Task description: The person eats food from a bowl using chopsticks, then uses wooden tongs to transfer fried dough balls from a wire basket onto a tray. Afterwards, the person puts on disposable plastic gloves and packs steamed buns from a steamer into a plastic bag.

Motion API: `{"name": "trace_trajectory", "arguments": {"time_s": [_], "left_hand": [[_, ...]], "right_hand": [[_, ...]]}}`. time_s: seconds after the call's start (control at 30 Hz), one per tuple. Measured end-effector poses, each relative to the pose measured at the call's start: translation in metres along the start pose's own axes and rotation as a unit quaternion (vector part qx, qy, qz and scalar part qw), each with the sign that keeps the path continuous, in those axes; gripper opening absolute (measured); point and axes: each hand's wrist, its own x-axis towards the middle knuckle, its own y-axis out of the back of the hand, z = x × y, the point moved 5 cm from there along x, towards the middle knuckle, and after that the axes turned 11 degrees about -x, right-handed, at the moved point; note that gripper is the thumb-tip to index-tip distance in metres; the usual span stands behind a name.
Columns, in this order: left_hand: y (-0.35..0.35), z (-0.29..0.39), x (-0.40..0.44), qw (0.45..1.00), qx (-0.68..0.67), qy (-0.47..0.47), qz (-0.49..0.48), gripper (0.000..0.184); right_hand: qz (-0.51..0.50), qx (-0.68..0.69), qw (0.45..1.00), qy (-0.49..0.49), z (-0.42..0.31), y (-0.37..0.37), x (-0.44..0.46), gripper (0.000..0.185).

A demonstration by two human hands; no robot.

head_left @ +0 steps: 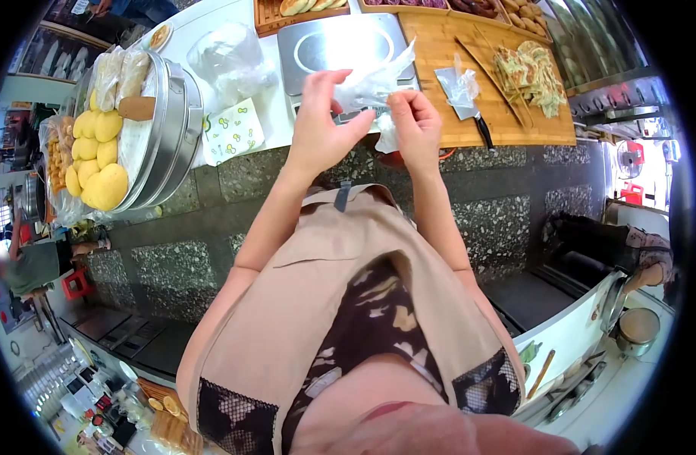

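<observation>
A thin clear plastic bag (374,85) is stretched in front of me, over the near part of a silver induction plate or scale with a white ring (340,45). My right hand (416,130) pinches the bag's edge between thumb and fingers. Beside the bag, my left hand (323,127) has its thumb and fingers spread apart, holding nothing I can see. White crumpled plastic (387,135) hangs just below the right fingers. A knife (463,97) with a black handle lies on the wooden board (439,53), partly under another scrap of plastic.
Sliced flatbread (531,76) and long wooden chopsticks (496,72) lie on the board. To the left stand a metal steamer (170,114) with yellow buns (98,152), a pile of plastic bags (230,61) and a patterned paper sheet (234,133). Trays line the back edge. Other people stand at both sides.
</observation>
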Motion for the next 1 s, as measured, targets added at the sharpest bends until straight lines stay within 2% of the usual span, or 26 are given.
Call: {"name": "trace_trajectory", "arguments": {"time_s": [0.07, 0.1, 0.13, 0.2, 0.27, 0.33, 0.37, 0.4, 0.47, 0.5, 0.53, 0.6, 0.67, 0.73, 0.77, 0.83, 0.87, 0.9, 0.93, 0.97, 1.0], "left_hand": [[-0.008, -0.01, 0.005, 0.99, 0.09, 0.029, -0.103, 0.013], [-0.006, -0.013, 0.008, 0.994, 0.083, 0.037, -0.061, 0.01], [-0.006, -0.013, 0.009, 0.994, 0.082, 0.032, -0.06, 0.01], [-0.005, -0.017, 0.01, 0.997, 0.065, 0.04, -0.031, 0.012], [-0.009, -0.016, 0.005, 0.997, 0.062, 0.045, -0.028, 0.01], [-0.008, -0.014, 0.002, 0.996, 0.082, -0.034, 0.028, 0.008], [-0.01, -0.01, 0.001, 0.995, 0.088, -0.046, 0.028, 0.009], [-0.012, -0.01, -0.002, 0.995, 0.087, -0.05, 0.029, 0.009], [-0.022, -0.004, -0.008, 0.987, 0.092, -0.13, -0.012, 0.011], [-0.028, 0.004, -0.011, 0.984, 0.105, -0.137, -0.052, 0.012], [-0.035, 0.003, -0.016, 0.98, 0.1, -0.148, -0.089, 0.012], [-0.04, -0.001, -0.027, 0.978, 0.082, -0.146, -0.122, 0.011], [-0.043, 0.005, -0.032, 0.976, 0.047, -0.166, -0.133, 0.01], [-0.046, -0.005, -0.038, 0.984, 0.023, -0.12, -0.127, 0.007], [-0.048, -0.005, -0.037, 0.989, 0.013, -0.076, -0.123, 0.007], [-0.049, -0.014, -0.037, 0.993, -0.024, -0.028, -0.11, 0.006], [-0.05, -0.02, -0.037, 0.993, -0.044, 0.006, -0.106, 0.005], [-0.05, -0.018, -0.037, 0.993, -0.045, 0.0, -0.107, 0.005], [-0.049, -0.022, -0.037, 0.995, -0.044, 0.043, -0.083, 0.006], [-0.047, -0.026, -0.039, 0.993, -0.042, 0.088, -0.06, 0.006], [-0.048, -0.036, -0.044, 0.993, -0.043, 0.086, -0.062, 0.006]], "right_hand": [[-0.039, -0.047, 0.998, -0.006, -0.005, 0.001, 0.0, 0.013], [-0.077, -0.093, 0.993, -0.01, -0.006, -0.001, 0.002, 0.013], [-0.076, -0.093, 0.993, -0.005, -0.005, 0.0, 0.003, 0.013], [-0.028, -0.219, 0.974, 0.056, -0.007, 0.007, 0.002, 0.012], [-0.002, -0.233, 0.969, 0.081, -0.015, 0.009, -0.005, 0.01], [0.091, -0.27, 0.953, 0.1, -0.039, 0.013, -0.018, 0.007], [0.091, -0.245, 0.945, 0.195, -0.045, 0.009, -0.025, 0.009], [0.02, -0.219, 0.961, 0.168, -0.046, 0.003, -0.028, 0.018], [-0.028, -0.176, 0.982, 0.06, -0.034, -0.002, -0.022, 0.024], [-0.059, -0.08, 0.995, -0.034, -0.008, -0.001, -0.014, 0.027], [-0.141, -0.012, 0.983, -0.119, -0.007, 0.0, -0.01, 0.032], [-0.141, 0.159, 0.963, -0.168, 0.001, -0.003, -0.005, 0.041], [-0.101, 0.247, 0.937, -0.223, 0.006, -0.002, -0.003, 0.042], [-0.119, 0.36, 0.886, -0.267, 0.041, -0.001, 0.0, 0.038], [-0.131, 0.391, 0.866, -0.284, 0.072, -0.002, 0.007, 0.038], [-0.143, 0.421, 0.846, -0.294, 0.072, -0.006, 0.013, 0.039], [-0.095, 0.418, 0.852, -0.301, 0.071, -0.004, 0.012, 0.043], [-0.045, 0.414, 0.855, -0.309, 0.061, -0.004, 0.011, 0.047], [-0.045, 0.415, 0.856, -0.305, 0.051, -0.008, 0.01, 0.047], [-0.014, 0.33, 0.915, -0.232, 0.039, -0.004, 0.013, 0.052], [0.019, 0.24, 0.958, -0.157, 0.03, -0.001, 0.015, 0.057]]}}
